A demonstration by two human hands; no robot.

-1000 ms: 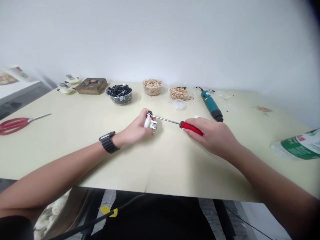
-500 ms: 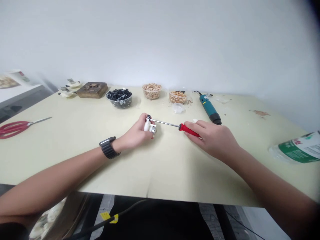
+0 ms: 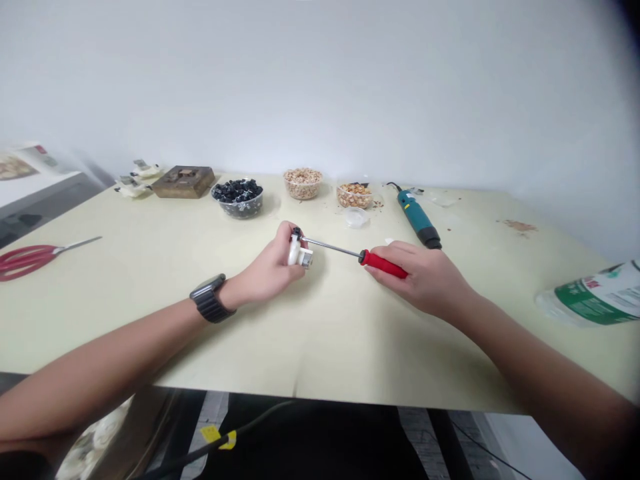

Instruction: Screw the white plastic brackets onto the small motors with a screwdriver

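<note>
Holding a small white part (image 3: 295,253) in the left hand (image 3: 265,272), with fingers and thumb curled around it, over the middle of the table (image 3: 330,347). Gripping a red screwdriver (image 3: 380,262) in the right hand (image 3: 425,275), at the white part's three o'clock, with fingers closed around the handle. Pointing the thin metal rod (image 3: 330,247) toward nine o'clock, with the tip right by a black bit (image 3: 297,232) on top of the white part. Too small to tell touching from nearly touching there. Wearing a dark watch (image 3: 211,305) on the left wrist.

Around the white part, with the wall (image 3: 320,80) at twelve: a clear bowl of tan bits (image 3: 303,190) at twelve; a clear tub of orange-brown bits (image 3: 354,201) between one and two, with a small clear round piece (image 3: 356,217) at its six o'clock; a green-blue power tool (image 3: 416,216) between two and three; a bottle (image 3: 595,297) with a green and white label far off at three; red scissors (image 3: 46,253) at nine, with tip turned toward three; a brown box (image 3: 183,190) at ten; a clear bowl of black bits (image 3: 243,209) between ten and eleven.
</note>
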